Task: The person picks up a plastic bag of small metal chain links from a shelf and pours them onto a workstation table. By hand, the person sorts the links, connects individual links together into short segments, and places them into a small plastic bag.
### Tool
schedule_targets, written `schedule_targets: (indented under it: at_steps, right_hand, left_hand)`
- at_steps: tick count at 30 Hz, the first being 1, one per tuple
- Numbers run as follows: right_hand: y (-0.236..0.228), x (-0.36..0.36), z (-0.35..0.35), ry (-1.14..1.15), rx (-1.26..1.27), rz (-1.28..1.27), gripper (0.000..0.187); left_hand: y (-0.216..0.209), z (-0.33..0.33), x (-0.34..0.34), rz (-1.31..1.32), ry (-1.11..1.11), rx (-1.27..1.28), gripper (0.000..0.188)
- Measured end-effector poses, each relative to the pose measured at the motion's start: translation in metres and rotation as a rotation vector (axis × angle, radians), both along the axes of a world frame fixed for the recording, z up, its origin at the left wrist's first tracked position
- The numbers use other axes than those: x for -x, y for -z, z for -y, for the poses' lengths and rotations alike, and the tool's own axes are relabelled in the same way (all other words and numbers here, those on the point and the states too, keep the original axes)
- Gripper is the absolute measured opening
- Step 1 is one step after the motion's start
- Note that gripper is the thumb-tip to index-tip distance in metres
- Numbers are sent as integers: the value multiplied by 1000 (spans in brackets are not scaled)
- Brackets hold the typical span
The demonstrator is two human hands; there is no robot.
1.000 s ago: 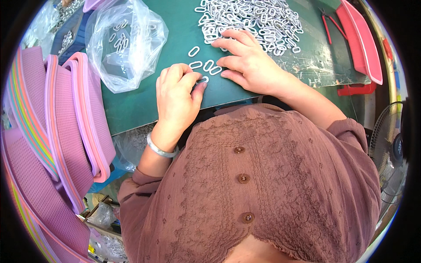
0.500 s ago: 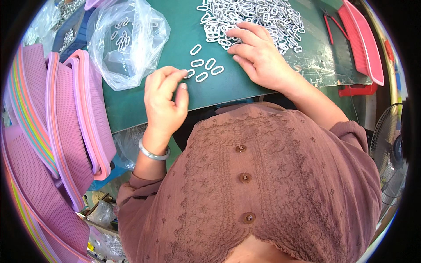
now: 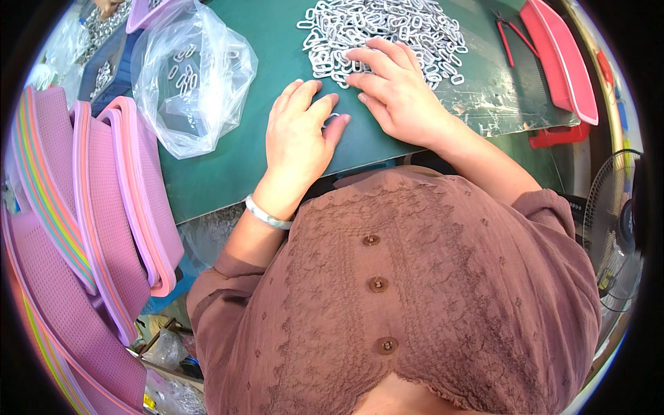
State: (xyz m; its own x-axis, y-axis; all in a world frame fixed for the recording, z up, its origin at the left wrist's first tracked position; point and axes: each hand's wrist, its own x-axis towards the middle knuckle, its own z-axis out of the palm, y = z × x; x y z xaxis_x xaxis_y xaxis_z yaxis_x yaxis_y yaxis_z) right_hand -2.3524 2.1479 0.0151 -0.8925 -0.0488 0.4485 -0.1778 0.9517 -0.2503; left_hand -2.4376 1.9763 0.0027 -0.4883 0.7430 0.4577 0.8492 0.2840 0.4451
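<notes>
A pile of loose silver oval metal links (image 3: 387,28) lies on the green table. My right hand (image 3: 401,90) rests at its near edge, fingers spread and slightly bent over the links, with nothing visibly gripped. To its left, my left hand (image 3: 301,131), with a pale bangle on the wrist, is curled down on the tabletop. Its bent fingers and thumb close around metal links, mostly hidden beneath; a sliver of one shows between thumb and forefinger. A clear plastic bag (image 3: 232,114) holding several such links stands open left of that hand.
Pink and purple baskets (image 3: 138,194) are stacked at the left, beside a blue bin (image 3: 124,66). At the right lie red-handled pliers (image 3: 508,41) and a pink tray (image 3: 560,62). A fan (image 3: 612,228) stands at the far right, past the table (image 3: 207,176).
My left hand has moved right, toward my right hand, and now covers the spot where several separate links lay in view. My right hand stays at the pile's edge. The view has shifted slightly.
</notes>
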Motion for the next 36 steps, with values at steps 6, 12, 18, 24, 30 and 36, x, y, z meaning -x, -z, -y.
schedule_targets:
  at_steps: [6,12,18,24,30,36]
  right_hand:
    - [2,6,7,-27,-22,53,20]
    - [0,9,5,-65,76,14,16]
    - [2,10,6,-56,46,30,17]
    - [5,11,8,-64,61,12,16]
    - [3,10,11,-44,94,23,19]
    - [-1,8,19,-86,49,57,19]
  left_hand:
    - [-5,12,3,-4,12,-23,16]
    - [-5,42,6,-7,-43,16,18]
    - [-6,38,5,44,-73,5,24]
    - [-10,7,6,-30,-53,27,29]
    - [-4,9,13,-4,-71,-99,12]
    - [-7,22,17,-81,-86,-26,11]
